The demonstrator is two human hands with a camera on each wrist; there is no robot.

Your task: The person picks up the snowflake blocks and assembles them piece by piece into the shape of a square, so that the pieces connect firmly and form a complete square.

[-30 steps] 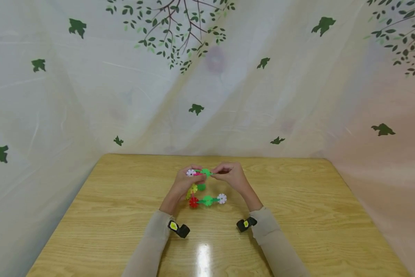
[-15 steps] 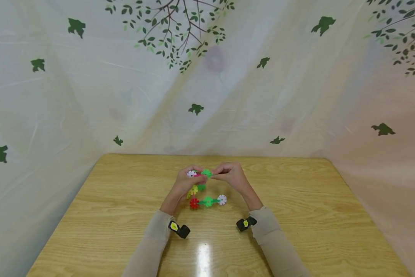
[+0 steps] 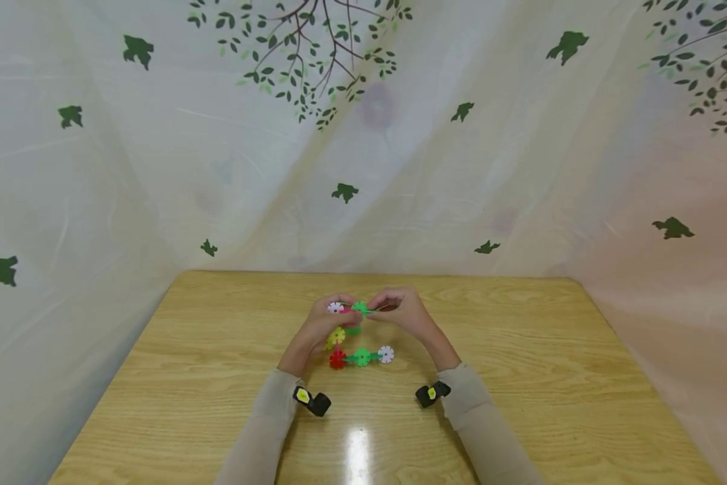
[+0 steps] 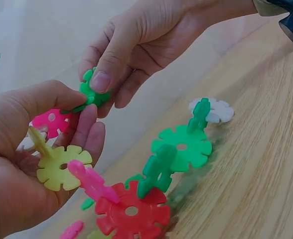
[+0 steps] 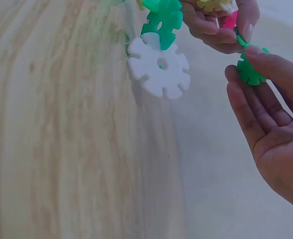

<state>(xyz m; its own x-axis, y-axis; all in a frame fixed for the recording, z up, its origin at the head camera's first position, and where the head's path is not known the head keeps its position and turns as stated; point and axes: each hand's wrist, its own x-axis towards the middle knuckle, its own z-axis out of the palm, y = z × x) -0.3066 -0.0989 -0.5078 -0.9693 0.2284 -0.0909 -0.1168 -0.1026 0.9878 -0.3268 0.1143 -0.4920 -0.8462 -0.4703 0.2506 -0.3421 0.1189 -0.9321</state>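
My left hand [image 3: 316,330] holds one end of a chain of slotted snowflake discs, its thumb and fingers at a green disc. Opposite it, my right hand [image 3: 402,313] pinches another green disc [image 5: 253,73] between thumb and fingers, right against the left fingertips. A pink disc [image 4: 51,123] shows behind the left thumb, and a yellow disc [image 4: 64,167] lies before the left palm. Lower along the chain come a red disc [image 4: 133,211], a wide green disc [image 4: 181,149] and a white disc [image 5: 160,69] at the end. The left fingers partly hide the held part.
A wooden table [image 3: 521,377] lies under both hands. Behind it hangs a pale cloth [image 3: 399,202] printed with leaves and branches. Black wrist cameras [image 3: 319,404] sit at both sleeves. The chain's lower row is close over the tabletop.
The right fingertips have come slightly nearer the left hand, with the green disc between them. The chain's lower row has shifted a little to the left.
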